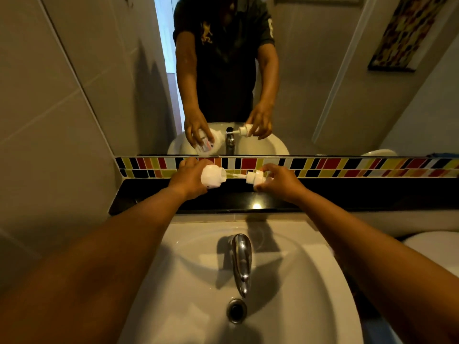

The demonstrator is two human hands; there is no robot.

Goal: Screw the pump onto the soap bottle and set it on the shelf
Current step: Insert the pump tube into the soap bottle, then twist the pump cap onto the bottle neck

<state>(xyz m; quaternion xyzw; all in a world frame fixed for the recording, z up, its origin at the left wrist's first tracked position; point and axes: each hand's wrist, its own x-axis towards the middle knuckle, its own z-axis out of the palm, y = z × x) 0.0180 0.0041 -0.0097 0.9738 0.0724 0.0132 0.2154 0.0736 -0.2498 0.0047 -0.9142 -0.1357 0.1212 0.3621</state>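
Note:
My left hand (188,178) grips a white soap bottle (212,176), tipped on its side with the open neck pointing right. My right hand (279,181) holds the white pump (255,177) by its head. The pump's thin dip tube points left, and its tip sits at the bottle's mouth. The collar stands a short gap away from the neck. Both are held in the air above the black shelf (347,197) behind the sink. The bottle's lower part is hidden by my fingers.
A white sink (188,281) with a chrome tap (241,261) and a drain (236,310) lies below my arms. A strip of coloured tiles (347,166) and a mirror (310,83) rise behind the shelf. Grey tiled wall stands at the left.

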